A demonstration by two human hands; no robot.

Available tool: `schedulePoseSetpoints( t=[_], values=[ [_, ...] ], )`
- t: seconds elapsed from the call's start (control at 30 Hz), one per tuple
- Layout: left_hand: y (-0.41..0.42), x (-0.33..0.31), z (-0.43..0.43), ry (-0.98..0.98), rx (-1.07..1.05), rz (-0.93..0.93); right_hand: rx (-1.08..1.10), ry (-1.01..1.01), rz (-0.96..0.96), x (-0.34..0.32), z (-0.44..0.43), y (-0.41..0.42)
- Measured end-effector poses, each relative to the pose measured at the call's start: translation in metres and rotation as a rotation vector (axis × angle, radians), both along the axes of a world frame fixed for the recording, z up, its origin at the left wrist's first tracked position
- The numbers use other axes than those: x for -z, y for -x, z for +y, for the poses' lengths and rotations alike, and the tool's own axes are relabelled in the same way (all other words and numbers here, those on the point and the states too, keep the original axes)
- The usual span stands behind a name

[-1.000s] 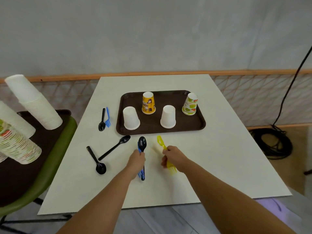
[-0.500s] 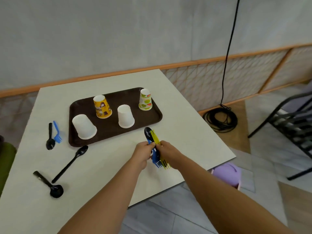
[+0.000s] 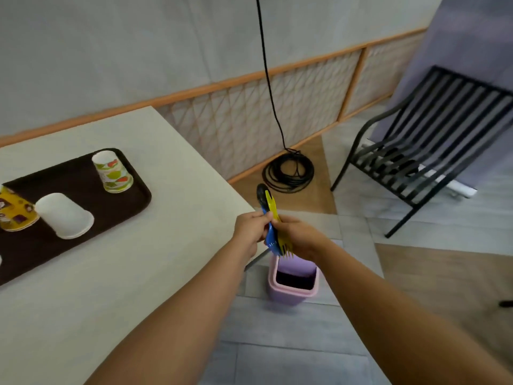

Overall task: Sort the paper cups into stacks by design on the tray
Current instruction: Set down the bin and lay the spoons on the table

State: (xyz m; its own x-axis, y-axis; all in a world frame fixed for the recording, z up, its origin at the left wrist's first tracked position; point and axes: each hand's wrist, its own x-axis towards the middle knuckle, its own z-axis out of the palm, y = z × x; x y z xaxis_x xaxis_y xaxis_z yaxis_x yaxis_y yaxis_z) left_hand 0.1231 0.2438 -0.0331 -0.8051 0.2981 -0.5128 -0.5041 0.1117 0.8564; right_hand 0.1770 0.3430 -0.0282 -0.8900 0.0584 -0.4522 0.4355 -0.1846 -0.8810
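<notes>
Past the table [image 3: 125,273] edge, over the purple bin [image 3: 288,297] at 6 o'clock, the left hand [image 3: 251,229] and right hand [image 3: 298,236] both curl around the plastic forks and spoon [image 3: 269,236]. This looks like tidying before sorting. The paper cups [image 3: 65,216] sit upside down, unstacked, on the tray [image 3: 130,198] at 9 o'clock. Next, I think: let go over the bin.

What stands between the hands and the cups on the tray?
Nothing visible: only bare table separates them from the cups. But the left hand and right hand grip cutlery above the bin, off the table's edge.
</notes>
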Motion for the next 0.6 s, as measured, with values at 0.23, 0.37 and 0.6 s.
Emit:
schedulePoseSetpoints(
  t=[0.23,0.37,0.6],
  values=[
    [-0.02,0.025,0.127,0.044,0.109,-0.047,0.145,0.095,-0.053,0.028,0.114,-0.028],
    [-0.028,0.058,0.166,0.067,0.135,-0.128,0.164,0.103,-0.143,0.061,0.152,-0.037],
    [-0.023,0.139,0.191,0.139,0.162,-0.27,0.175,0.145,-0.276,0.136,0.173,-0.03]
  ],
)
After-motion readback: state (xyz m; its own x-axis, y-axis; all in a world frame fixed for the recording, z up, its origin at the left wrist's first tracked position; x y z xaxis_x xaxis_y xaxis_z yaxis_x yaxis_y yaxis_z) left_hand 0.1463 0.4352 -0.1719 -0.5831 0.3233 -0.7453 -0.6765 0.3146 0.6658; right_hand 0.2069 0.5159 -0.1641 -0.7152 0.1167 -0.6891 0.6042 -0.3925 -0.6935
